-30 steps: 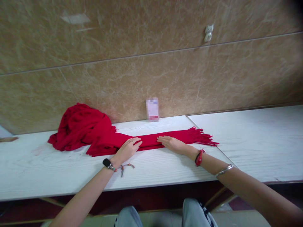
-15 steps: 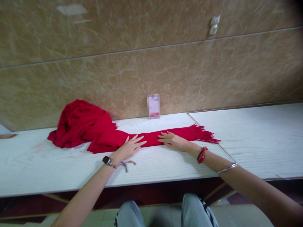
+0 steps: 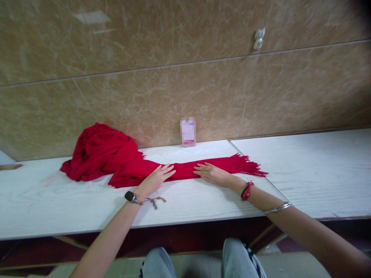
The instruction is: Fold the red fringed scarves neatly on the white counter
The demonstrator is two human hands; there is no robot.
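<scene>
A red scarf (image 3: 182, 171) lies on a white wood-grain table (image 3: 203, 204). Its left part is heaped up against the wall, while a narrow folded strip runs right and ends in fringe. My left hand (image 3: 156, 178) rests on the strip beside the heap, fingers stretched out flat. On the same strip, nearer the fringe, lies my right hand (image 3: 213, 174), also flat with extended fingers. A short length of red cloth shows between the two hands. Neither hand grips the fabric.
A small pinkish card or box (image 3: 188, 132), blurred out, stands against the marbled brown wall (image 3: 162, 100). A small white cat-shaped piece (image 3: 259, 38) is fixed higher on the wall. A seam crosses the table near the fringe. My knees (image 3: 240, 258) are below the front edge.
The left fingers have drawn slightly closer together and a little left on the scarf. My right hand stays nearly in place. The whole view has shifted slightly.
</scene>
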